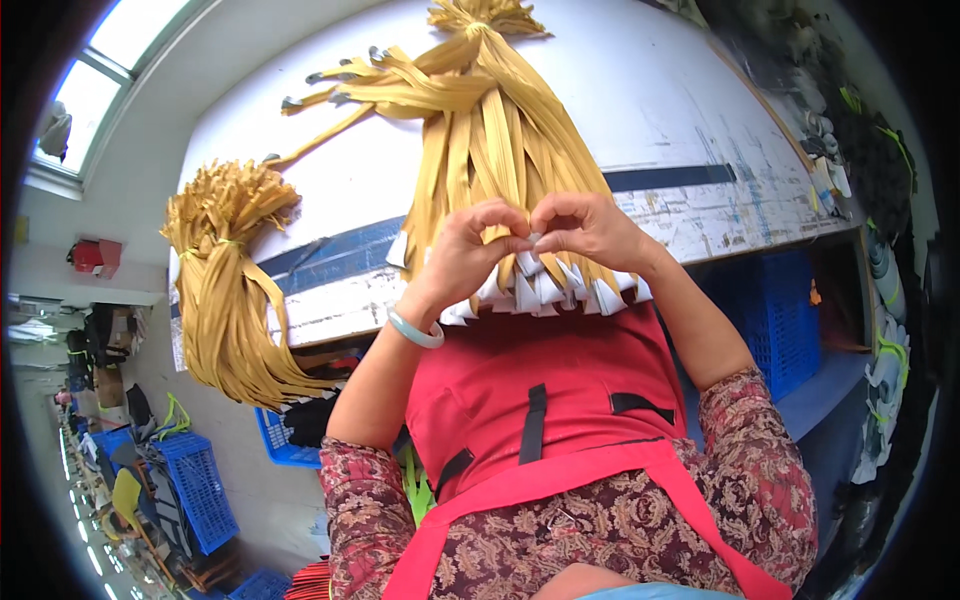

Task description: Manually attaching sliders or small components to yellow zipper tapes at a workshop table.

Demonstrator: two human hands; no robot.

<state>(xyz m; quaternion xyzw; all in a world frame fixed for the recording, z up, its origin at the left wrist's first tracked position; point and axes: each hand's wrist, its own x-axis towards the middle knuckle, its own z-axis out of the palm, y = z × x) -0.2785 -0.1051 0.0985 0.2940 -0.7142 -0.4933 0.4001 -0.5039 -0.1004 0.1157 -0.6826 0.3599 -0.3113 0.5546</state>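
Smooth cloth strips (505, 145), scuffed tabletop (690, 130)

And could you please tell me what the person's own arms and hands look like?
The left hand and right hand are both ungloved. A smooth, pale greenish-white bangle circles the left wrist; the right wrist shows none. The left sleeve and right sleeve are dark maroon with beige leafy scrolls, ending near the elbows and leaving the forearms bare.
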